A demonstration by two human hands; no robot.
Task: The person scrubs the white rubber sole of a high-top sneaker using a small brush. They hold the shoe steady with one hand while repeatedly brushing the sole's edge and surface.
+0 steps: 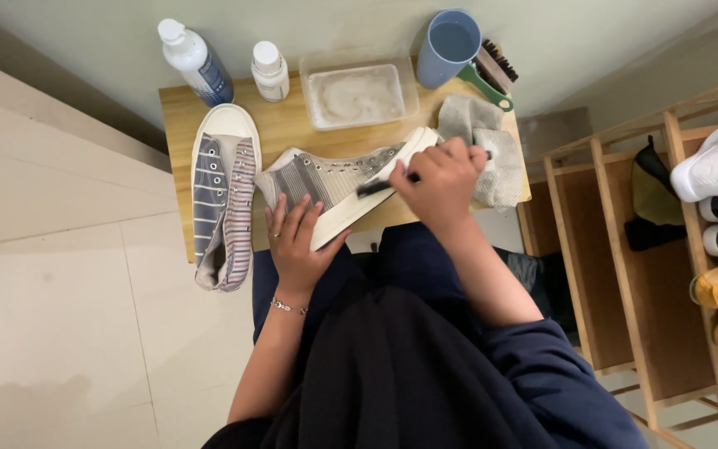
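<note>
A striped grey high-top sneaker (pixel 334 179) lies on its side across the small wooden table (pixel 178 125), white sole toward me. My left hand (pixel 294 237) presses on its heel end, fingers spread over the striped cloth. My right hand (pixel 440 179) is closed on a small dark brush (pixel 376 187), whose head rests against the shoe's white sole edge near the toe. The matching sneaker (pixel 224 195) lies upright at the left of the table, its opening facing up.
At the table's back stand two white bottles (pixel 195 60) (pixel 270 71), a clear tub of cloudy water (pixel 357 93), a blue cup (pixel 449 46) and a green-handled brush (pixel 489 79). A grey cloth (pixel 492 141) lies at right. A wooden shoe rack (pixel 625 249) holds shoes.
</note>
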